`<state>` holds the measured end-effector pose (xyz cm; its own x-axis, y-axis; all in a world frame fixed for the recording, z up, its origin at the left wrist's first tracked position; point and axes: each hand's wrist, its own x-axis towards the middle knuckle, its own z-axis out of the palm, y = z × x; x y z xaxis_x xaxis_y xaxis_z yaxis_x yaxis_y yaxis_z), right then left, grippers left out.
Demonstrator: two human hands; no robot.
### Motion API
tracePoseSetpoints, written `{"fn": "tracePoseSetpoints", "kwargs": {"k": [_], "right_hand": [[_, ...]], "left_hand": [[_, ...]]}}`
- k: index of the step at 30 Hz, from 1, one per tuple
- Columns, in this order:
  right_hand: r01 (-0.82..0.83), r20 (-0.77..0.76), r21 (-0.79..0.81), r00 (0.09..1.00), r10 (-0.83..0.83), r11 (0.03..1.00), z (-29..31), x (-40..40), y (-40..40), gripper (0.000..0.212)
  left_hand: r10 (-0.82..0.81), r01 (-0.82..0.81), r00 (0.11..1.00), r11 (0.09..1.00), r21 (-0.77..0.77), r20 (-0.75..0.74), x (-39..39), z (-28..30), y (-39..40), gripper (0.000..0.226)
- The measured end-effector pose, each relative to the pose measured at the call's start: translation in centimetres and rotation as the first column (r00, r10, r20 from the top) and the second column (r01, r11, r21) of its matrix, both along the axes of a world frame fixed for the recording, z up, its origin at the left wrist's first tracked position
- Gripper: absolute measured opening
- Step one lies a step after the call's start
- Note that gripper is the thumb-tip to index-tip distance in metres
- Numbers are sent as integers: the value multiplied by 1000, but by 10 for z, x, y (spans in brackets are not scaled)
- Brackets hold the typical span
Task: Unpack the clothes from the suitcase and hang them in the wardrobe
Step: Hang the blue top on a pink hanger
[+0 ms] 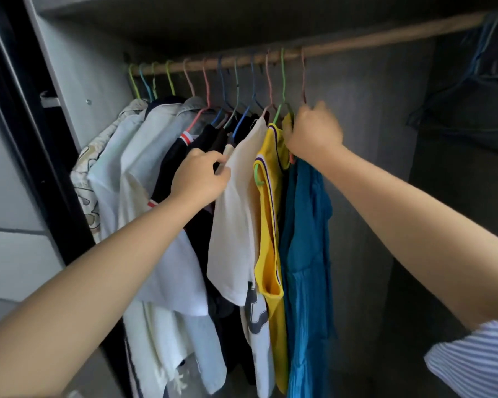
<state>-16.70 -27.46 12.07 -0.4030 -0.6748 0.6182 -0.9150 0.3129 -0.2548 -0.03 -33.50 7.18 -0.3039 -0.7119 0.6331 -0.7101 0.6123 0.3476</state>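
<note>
Clothes on thin coloured wire hangers are hanging in a tight row along the wooden wardrobe rail, filling the view from nine o'clock to centre. The left hand is pinching the edge of a cream cotton T-shirt. At one o'clock of it, the right hand is gripping the pink hanger carrying a teal pleated dress, just beside a yellow sleeveless jersey.

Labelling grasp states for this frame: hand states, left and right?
Left hand: pinching the cream shirt at its shoulder.
Right hand: closed around the pink hanger carrying the blue garment.
</note>
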Motion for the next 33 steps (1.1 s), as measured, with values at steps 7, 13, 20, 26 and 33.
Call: {"fn": "tracePoseSetpoints", "kwargs": {"k": [7,13,20,26,33], "right_hand": [[-245,-183,-73,956,228,967,-69,62,37,33],[-545,-108,95,826,553,833,-153,132,48,24],[-743,41,346,622,782,573,-219,240,70,38],[-835,132,464,395,909,296,-286,342,124,38],[-845,170,529,190,967,73,-355,439,204,17]], "left_hand": [[76,-90,991,988,129,110,65,-50,28,32],[179,-307,893,913,269,412,159,-98,72,33],[424,-621,751,716,321,507,280,-160,162,29],[557,-784,621,461,416,552,379,-224,276,32],[576,-853,518,288,436,633,482,-281,389,32]]}}
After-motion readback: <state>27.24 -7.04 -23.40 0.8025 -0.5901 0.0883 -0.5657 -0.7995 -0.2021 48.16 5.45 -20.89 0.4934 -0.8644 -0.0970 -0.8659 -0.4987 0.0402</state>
